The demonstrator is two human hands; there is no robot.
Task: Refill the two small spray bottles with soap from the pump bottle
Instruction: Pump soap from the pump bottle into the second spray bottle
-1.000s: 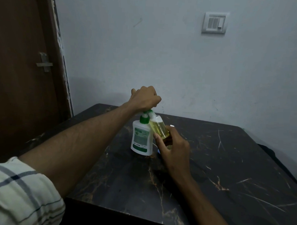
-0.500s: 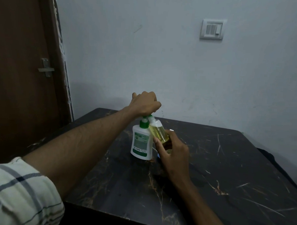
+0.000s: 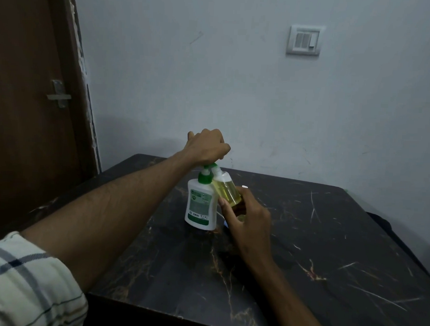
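a: where is the pump bottle point(image 3: 200, 204) being kept?
b: it is being stood upright at the centre of the frame on the dark worktop point(image 3: 328, 254). its green pump head is being pressed under the left hand point(image 3: 207, 147), whose fingers are being curled down over it.
a: and the spray bottle point(image 3: 226, 191)?
b: it is being tilted against the pump's spout, just right of centre, and is being pinched round its lower body by the fingers of the right hand point(image 3: 248, 219). yellow soap is being shown inside.
a: how is it likely to be handling?
b: probably light, stiff and slippery if soaped; a grip low on the body is being judged safest. the second spray bottle is not being clearly seen.
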